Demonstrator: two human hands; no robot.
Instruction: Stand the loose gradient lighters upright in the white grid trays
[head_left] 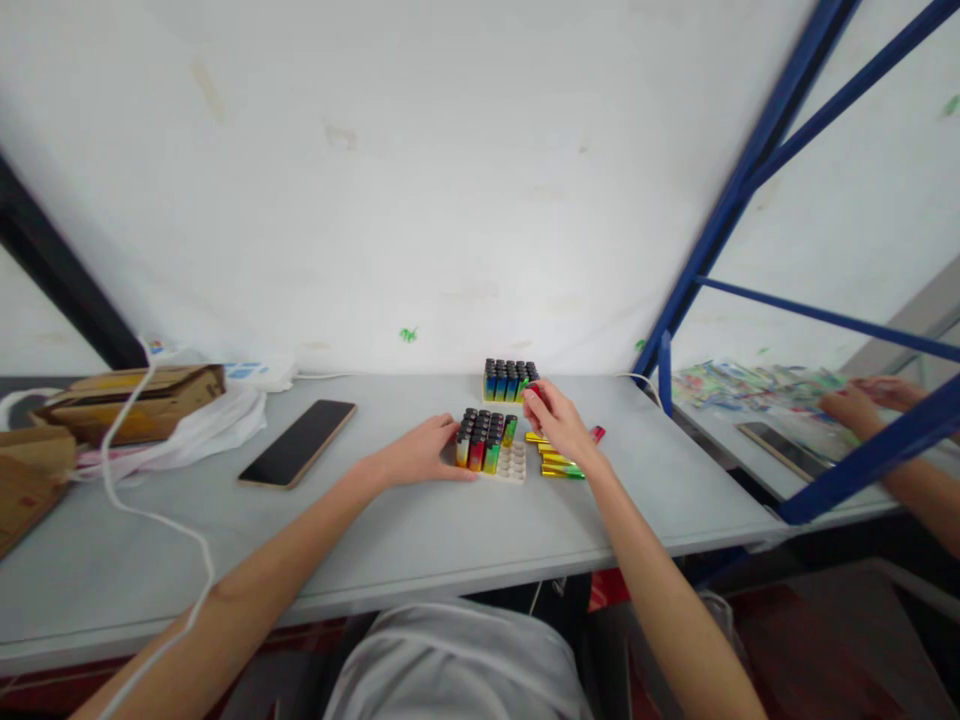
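Observation:
A white tray with round holes [513, 466] lies in front of me. Lighters with black tops [477, 440] stand upright in its left part and along its back. My left hand [421, 452] grips the tray's left side, thumb along the front and fingers behind. My right hand [556, 418] is raised above the tray's back right, its fingers closed on a red lighter [532, 391], mostly hidden. Loose shiny lighters [559, 462], mostly yellow with some green and red, lie beneath and right of that hand. Behind stands another block of blue and green lighters [506, 382].
A phone [298, 443] lies to the left. Farther left are a cardboard box [135, 395], a plastic bag [217, 430] and a white cable [161, 517]. A blue metal frame [739, 200] stands on the right; beyond it, another person's hands [862, 405] work over a pile of small packets [757, 388].

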